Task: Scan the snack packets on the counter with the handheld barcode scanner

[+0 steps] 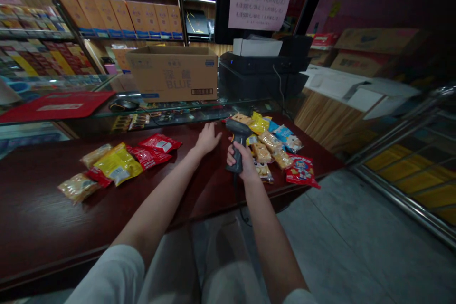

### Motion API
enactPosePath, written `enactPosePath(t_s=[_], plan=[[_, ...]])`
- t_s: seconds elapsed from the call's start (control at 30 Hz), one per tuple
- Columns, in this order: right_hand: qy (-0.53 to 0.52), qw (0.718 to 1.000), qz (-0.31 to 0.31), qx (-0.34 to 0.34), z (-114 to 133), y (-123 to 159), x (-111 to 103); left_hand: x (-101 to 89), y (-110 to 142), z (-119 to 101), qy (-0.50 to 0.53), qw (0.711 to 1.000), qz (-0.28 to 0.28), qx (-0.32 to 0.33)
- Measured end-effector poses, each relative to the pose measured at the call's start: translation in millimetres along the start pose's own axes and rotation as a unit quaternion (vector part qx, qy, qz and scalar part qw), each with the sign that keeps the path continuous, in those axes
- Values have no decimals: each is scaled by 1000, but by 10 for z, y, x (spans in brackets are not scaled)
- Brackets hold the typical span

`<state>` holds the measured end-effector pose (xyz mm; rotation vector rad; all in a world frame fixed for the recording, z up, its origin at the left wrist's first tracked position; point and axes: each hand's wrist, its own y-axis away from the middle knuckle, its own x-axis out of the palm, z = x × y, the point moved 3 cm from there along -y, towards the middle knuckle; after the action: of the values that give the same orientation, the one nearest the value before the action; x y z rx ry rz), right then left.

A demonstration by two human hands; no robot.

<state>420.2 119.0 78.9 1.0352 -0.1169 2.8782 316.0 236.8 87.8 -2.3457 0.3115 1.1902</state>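
The right hand point(242, 157) is near the middle of the frame. It is wrapped around the handle of a black scanner point(238, 128). The fingers curl around the front of the handle, so the hand is closed on it. The scanner stands up with its wide head on top, just above the hand. A thin black cord point(235, 191) hangs from the bottom of the handle and goes down past the front edge of the dark red table point(32, 175).

The left hand point(208, 138) is a bit left of the scanner, near the back edge of the table. Its palm faces down and its fingers are loose and a little bent. No thing shows in its grip, but I cannot see under the palm. It is near the scanner but does not touch it.

Just right of the right hand is a pile of snack packs. It has a yellow pack point(260, 123) at the top, a blue pack point(285, 137), some clear packs point(262, 153) with light brown food, and a red pack point(302, 171) at the right end.

In the left part of the frame, a big yellow bag point(119, 165) lies between red bags point(161, 143) and see-through bags point(79, 187).
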Motion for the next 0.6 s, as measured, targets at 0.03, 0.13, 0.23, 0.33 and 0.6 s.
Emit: enactPosePath(t_s=[0.03,0.13,0.23,0.33,0.6], plan=[[-9,1000,-15,-6,6,-11,-20,66,-106,-60,33,999,7,16],[-33,999,-40,-13,13,-33,-65,225,-375,-196,68,996,21,55],[-44,998,-49,-12,4,-43,-83,362,-552,-280,54,995,53,66],[-45,997,-53,-17,-3,-46,-86,482,-661,-331,48,994,81,47],[-49,996,-68,-28,14,-48,-119,578,-729,-379,94,995,28,3]])
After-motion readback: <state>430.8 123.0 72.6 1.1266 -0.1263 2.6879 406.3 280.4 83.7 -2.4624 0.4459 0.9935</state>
